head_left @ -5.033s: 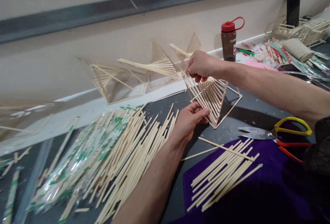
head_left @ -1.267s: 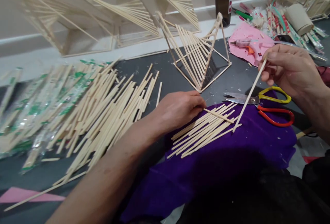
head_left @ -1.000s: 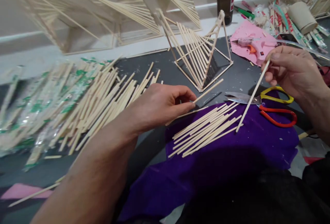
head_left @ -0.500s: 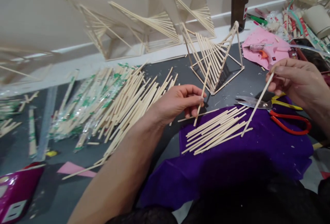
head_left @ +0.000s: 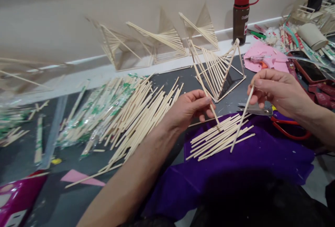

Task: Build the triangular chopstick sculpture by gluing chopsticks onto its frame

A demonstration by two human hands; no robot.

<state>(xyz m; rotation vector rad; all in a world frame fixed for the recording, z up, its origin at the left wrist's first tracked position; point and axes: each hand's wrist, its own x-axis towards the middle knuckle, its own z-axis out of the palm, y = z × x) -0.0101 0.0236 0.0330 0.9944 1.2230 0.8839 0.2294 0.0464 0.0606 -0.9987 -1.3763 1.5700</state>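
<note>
Between thumb and fingers, my left hand (head_left: 197, 106) pinches a thin wooden stick (head_left: 215, 114), whose lower end is over the loose sticks on the cloth. Another wooden stick (head_left: 240, 124) slants down from my right hand (head_left: 272, 85), gripped near its top. Below both hands, a row of loose wooden sticks (head_left: 220, 138) lies on a purple cloth (head_left: 251, 160). Just beyond my left hand stands a twisted frame of glued sticks (head_left: 216, 70). Scissors (head_left: 290, 126) with red and yellow handles lie partly hidden under my right hand.
A big pile of sticks (head_left: 146, 110) and wrapped chopsticks (head_left: 91, 105) covers the left side. More stick frames (head_left: 162, 38) stand along the wall. A bottle (head_left: 240, 23), a glue gun (head_left: 267, 60) on pink paper and a phone (head_left: 309, 67) are at the right.
My right hand has moved left with its stick, nearer my left hand. The stick in my left hand has swung from leaning right to leaning left. The camera view has tilted up.
</note>
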